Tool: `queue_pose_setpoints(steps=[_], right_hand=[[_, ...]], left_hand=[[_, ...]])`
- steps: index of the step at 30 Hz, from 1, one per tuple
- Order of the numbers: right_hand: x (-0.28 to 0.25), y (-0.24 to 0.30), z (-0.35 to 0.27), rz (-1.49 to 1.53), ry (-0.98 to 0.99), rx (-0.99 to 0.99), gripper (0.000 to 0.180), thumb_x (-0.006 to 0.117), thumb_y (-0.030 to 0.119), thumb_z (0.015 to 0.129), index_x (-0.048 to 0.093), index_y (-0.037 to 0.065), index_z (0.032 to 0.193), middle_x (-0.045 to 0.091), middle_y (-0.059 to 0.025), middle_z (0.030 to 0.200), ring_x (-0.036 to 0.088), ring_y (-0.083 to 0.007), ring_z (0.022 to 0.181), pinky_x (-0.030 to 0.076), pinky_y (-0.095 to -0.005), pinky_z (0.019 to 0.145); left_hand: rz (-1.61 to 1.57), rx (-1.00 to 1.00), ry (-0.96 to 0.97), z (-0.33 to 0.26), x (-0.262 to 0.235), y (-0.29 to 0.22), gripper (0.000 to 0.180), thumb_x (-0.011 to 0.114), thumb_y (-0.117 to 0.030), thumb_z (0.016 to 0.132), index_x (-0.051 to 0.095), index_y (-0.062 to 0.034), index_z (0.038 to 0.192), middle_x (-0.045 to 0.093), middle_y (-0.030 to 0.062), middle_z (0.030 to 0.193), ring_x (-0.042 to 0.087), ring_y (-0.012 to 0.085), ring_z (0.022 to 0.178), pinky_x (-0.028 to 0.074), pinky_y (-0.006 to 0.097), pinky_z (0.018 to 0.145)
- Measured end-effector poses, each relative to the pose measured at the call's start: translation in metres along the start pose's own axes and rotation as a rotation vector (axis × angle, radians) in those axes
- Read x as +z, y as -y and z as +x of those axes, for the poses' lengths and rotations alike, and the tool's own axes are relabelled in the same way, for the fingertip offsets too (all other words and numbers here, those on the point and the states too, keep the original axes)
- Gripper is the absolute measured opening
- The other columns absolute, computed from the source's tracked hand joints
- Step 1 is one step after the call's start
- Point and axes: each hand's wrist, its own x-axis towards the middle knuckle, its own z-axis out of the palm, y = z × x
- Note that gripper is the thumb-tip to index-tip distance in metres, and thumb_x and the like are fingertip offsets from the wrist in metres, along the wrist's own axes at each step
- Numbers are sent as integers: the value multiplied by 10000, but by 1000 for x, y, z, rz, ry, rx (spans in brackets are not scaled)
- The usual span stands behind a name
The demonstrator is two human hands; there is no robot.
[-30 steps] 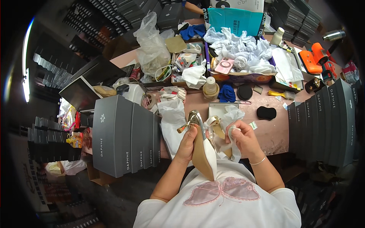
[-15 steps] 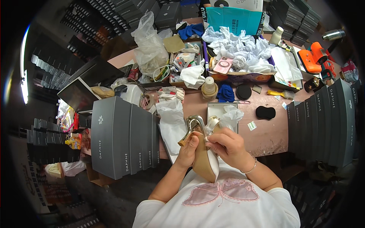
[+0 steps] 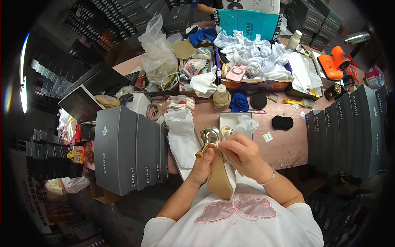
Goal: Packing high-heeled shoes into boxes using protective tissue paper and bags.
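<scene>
Lower centre of frame: white shoe (image 3: 221,179) up off the table (image 3: 284,152), tan sole facing the camera, toe pointing down toward the person's shirt, gold heel end (image 3: 210,135) up. Left hand (image 3: 201,166) is closed around its left side, thumb by the heel end. Right hand (image 3: 245,156) comes in from the right, fingers bunched narrow at the shoe's upper right edge. Small pale bit at those fingertips; can't tell what it is or whether it's gripped.

Just above the hands: open box (image 3: 230,117) with crumpled tissue (image 3: 247,123) at its right side. White paper (image 3: 181,128) lies left of it. Right of centre: black sponge (image 3: 282,122), small white-green packet (image 3: 268,136) near it. Row above: bottle (image 3: 221,98), blue cloth (image 3: 239,103), black round item (image 3: 259,100), yellow-handled brush (image 3: 299,102). Upper centre: carton (image 3: 259,85) full of crumpled white paper (image 3: 259,53), pink phone (image 3: 236,72) on top. Orange device (image 3: 331,66) upper right. Grey shoeboxes (image 3: 113,152) stand left; more grey boxes (image 3: 364,131) right.
</scene>
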Motion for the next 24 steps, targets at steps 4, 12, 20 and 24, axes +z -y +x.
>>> queue_pose_setpoints(steps=[4,12,20,24], right_hand=[[5,-8,9,-9,-14,12,174,698,-30,752,648,24,910,591,-97,808,607,-248,718,493,-319,623],[6,-16,-2,35,20,18,212,699,-2,729,646,50,927,579,-87,815,586,-278,743,476,-353,665],[6,-20,-3,-62,50,-67,206,693,-29,708,654,60,889,582,-84,825,578,-262,753,467,-316,664],[5,-42,33,192,42,208,105,677,64,818,633,44,912,602,-32,837,579,-148,760,456,-259,684]], left_hand=[[-57,-13,-47,-1,-2,7,376,452,-439,976,497,-80,1076,571,21,928,560,87,820,478,238,722],[-103,3,-72,2,0,12,397,428,-453,980,497,-73,1074,580,38,979,568,100,846,479,244,732],[-117,-88,-61,7,-19,27,418,414,-480,978,510,-80,1054,587,34,919,556,88,784,465,228,685],[-154,-82,103,10,-12,17,457,418,-504,969,502,-64,1064,579,38,930,550,88,795,462,224,692]])
